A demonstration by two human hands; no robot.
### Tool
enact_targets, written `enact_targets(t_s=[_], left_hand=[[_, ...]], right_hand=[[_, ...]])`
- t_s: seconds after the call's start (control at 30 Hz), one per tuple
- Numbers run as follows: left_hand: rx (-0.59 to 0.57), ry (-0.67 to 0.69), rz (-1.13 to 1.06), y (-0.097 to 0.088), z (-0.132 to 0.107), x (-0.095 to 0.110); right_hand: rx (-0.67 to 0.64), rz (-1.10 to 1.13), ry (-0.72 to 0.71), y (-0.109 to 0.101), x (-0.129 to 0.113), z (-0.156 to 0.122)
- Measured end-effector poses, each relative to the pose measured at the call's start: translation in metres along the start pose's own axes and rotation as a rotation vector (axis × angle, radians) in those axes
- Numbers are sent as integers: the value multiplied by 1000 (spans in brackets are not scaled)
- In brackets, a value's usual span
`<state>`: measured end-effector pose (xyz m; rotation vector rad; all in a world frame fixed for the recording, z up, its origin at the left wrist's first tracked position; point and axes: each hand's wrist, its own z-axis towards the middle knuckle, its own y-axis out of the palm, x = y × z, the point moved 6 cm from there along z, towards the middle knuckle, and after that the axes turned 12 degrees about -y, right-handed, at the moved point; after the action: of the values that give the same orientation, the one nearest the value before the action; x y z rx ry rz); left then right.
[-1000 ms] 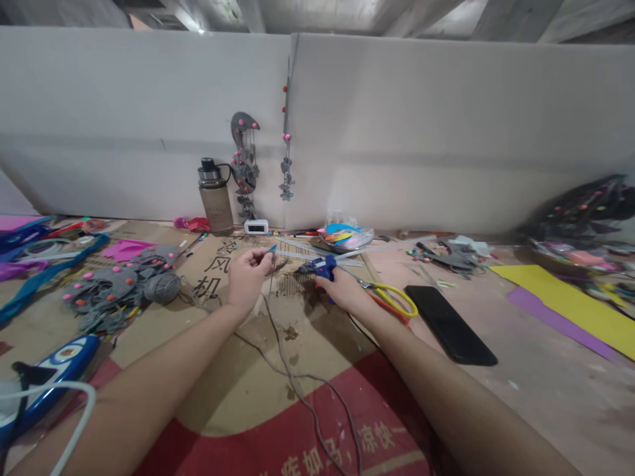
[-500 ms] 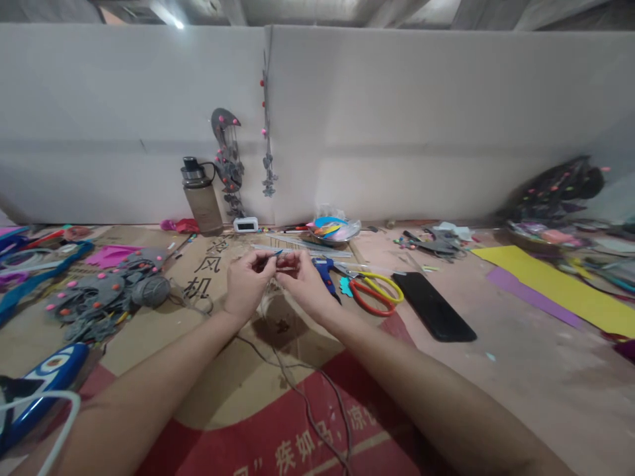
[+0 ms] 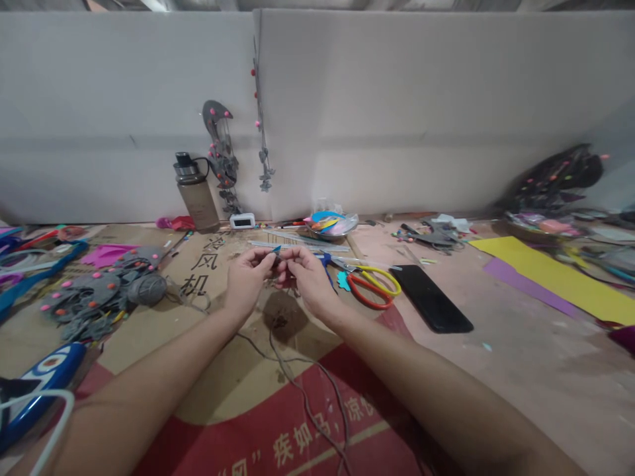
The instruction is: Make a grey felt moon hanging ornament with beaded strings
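Note:
My left hand (image 3: 248, 277) is closed in a pinch, and a small blue pointed piece (image 3: 276, 249) sticks up at its fingertips. Against it, my right hand (image 3: 313, 281) is closed too, the fingertips of both hands meeting. What the right fingers grip is hidden. A thin grey cord (image 3: 307, 403) runs from below the hands toward the front edge. Just right of the hands lie a blue glue gun (image 3: 326, 262), mostly covered, and scissors (image 3: 370, 299) with red and yellow handles. A grey yarn ball (image 3: 147, 289) sits to the left.
Grey felt pieces with coloured pompoms (image 3: 94, 291) lie at left. A bottle (image 3: 197, 201), a small white clock (image 3: 242, 221) and a bowl of scraps (image 3: 342, 228) stand along the back board. At right are a black phone (image 3: 431, 297) and a yellow sheet (image 3: 550, 277).
The view has shifted slightly, so the background sits a little higher and further left. My right fingers have curled in more, and the glue gun is more covered. The blue piece is still at my fingertips.

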<state>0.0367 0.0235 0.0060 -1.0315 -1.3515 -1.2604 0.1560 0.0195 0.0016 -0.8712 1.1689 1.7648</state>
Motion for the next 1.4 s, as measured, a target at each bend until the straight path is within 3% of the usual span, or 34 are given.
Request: enact_targets(t_s=[0.07,0.23,0.33,0.67,1.13,1.4], left_hand=[[-8,-3,-28,1,0,0],[-46,-72,-117,7,-3,-1],[-87,-117,-163,12,-7,-2],[-75,-163,-247,13,-9,-2],[-41,-123,-178,11,-6,-6],[-78,-129,-189,13,-8,-6]], right_hand=[[17,-53,2,-2,-1,0],[75,-347,-200,-7,-14,3],[101,-433,-228,-11,-16,4],[131,-484,-257,-17,-14,3],[63,-664,-360,-17,-31,1],[72,-526,-286,-20,-23,6]])
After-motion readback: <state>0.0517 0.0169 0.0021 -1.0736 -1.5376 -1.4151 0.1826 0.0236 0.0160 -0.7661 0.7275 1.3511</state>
